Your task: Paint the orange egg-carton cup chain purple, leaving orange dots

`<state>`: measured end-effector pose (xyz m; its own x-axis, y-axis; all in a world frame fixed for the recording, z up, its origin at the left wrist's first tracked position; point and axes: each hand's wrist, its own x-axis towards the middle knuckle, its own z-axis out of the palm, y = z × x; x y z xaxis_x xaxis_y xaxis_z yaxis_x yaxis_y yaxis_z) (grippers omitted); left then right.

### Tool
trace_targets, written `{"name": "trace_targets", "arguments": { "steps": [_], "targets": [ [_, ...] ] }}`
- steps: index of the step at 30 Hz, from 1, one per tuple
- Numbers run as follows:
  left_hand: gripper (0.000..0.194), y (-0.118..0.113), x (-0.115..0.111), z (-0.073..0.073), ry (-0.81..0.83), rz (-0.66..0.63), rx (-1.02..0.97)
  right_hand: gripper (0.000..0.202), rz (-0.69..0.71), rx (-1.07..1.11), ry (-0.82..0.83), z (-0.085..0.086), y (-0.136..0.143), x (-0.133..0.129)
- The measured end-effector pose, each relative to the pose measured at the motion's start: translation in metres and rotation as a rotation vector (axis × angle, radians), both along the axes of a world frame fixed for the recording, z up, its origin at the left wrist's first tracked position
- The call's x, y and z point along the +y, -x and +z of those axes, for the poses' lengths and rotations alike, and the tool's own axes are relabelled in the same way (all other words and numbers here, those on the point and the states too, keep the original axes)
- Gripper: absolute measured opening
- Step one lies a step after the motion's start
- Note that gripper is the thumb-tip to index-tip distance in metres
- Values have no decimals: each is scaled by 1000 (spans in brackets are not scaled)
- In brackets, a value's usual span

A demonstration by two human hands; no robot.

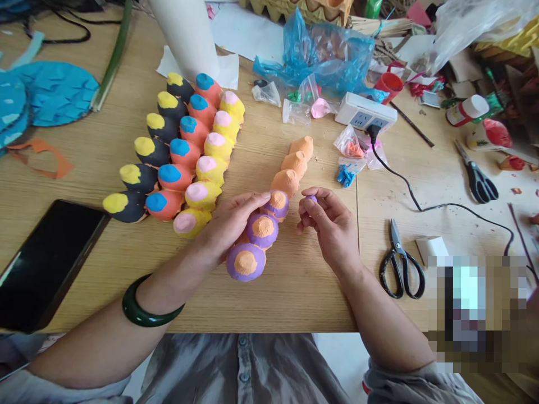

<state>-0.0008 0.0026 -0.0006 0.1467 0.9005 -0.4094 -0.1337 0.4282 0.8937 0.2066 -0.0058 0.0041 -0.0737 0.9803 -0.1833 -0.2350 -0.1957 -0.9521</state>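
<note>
In the middle of the table lies a strip of orange egg-carton cups. Purple clay rings the orange tips of its three nearest cups, while the farther ones are plain orange. My left hand grips the strip from its left side, thumb by the third purple-ringed cup. Just to the right, my right hand pinches a small lump of purple clay between thumb and fingers, apart from the strip. Left of my left hand stand three finished-looking rows: black cups with yellow tips, red with blue, yellow with pink.
A black phone lies at the left. To the right are scissors, a second pair of scissors and a power strip with a trailing cord. Clay bags and a blue plastic bag lie farther back.
</note>
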Motion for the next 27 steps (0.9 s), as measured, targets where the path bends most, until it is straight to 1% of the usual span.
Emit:
{"name": "trace_targets", "arguments": {
  "steps": [3,6,8,10,13,15,17,19,21,23,25,27],
  "targets": [
    [29,-3,-1,3,30,3,32,35,9,25,19,0,1,0],
    [34,-6,-2,8,29,-96,62,38,2,105,44,2,1,1],
    [35,-6,-2,10,-23,-165,143,40,25,160,68,3,1,2],
    [37,-6,-2,11,-65,-205,196,44,65,181,92,5,1,2],
    [42,-4,0,11,-70,-205,215,49,94,162,108,6,1,2],
    [44,-2,0,12,-93,-223,304,51,93,157,109,7,1,2],
    [46,1,-1,12,-184,-260,448,51,90,168,108,7,1,2],
    [49,4,-2,11,-314,-268,591,46,86,200,109,6,1,2],
    [48,6,-3,9,-444,-228,714,38,80,239,118,6,1,2],
    [39,7,-3,6,-555,-168,816,36,79,274,129,7,1,3],
    [29,8,-2,3,-670,-112,824,37,89,293,138,7,1,3],
    [25,7,-2,1,-781,-93,739,37,125,295,143,7,1,3]
  ]
}}
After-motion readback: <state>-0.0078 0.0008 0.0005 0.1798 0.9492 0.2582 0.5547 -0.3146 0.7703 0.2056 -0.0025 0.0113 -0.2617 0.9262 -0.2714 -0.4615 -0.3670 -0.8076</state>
